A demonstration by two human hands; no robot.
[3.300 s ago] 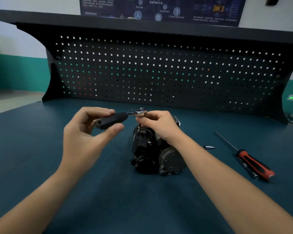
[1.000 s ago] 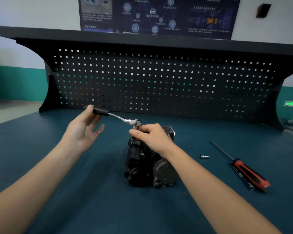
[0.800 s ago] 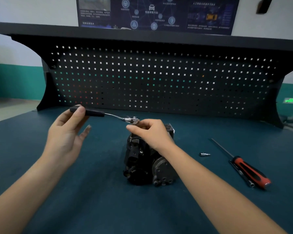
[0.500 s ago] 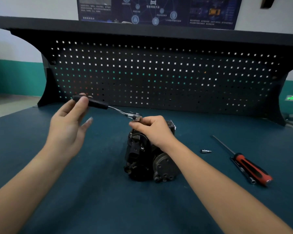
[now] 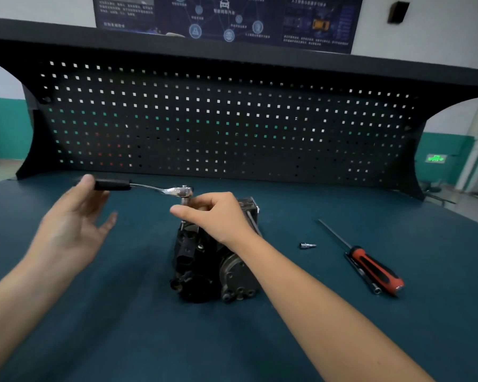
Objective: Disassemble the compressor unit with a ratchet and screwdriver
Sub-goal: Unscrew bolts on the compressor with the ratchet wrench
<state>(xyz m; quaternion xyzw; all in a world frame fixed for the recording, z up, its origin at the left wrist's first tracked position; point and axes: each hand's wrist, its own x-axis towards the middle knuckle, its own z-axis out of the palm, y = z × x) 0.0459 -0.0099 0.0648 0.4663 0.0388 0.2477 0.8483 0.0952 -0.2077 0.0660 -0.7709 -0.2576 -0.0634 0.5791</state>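
One compressor unit [image 5: 204, 260] is seen resting on the blue bench top [image 5: 122, 332], directly beneath the right hand [image 5: 218, 216] and partly hidden by its wrist. A dark housing is shown on the side towards the left hand [image 5: 72, 227], and a rounded grey end cap on the side nearer the person's right forearm.

A ratchet [image 5: 174, 191] is held above the top of the unit, with its chrome head just beyond the right hand's knuckles. The short socket under that head is pinched between the curled thumb and fingers of the right hand. Whether the socket is seated on a fastener cannot be told. The black grip of the ratchet is pointed away towards the left hand, roughly level.

The left hand is held open, palm turned inward, fingers straight and apart. Only one fingertip [image 5: 87, 180] is laid against the far end of the grip; nothing is clasped.

Outward from the right forearm, a small loose bit [image 5: 307, 245] is seen on the bench. Further out on that side a screwdriver [image 5: 370, 267] with a red and black handle is laid, its shaft pointed away from the person, with a thin metal bar [image 5: 363, 277] touching its handle.

Beyond both hands a black pegboard [image 5: 232, 119] is stood along the back of the bench, and a dark poster [image 5: 226, 17] is hung above it.
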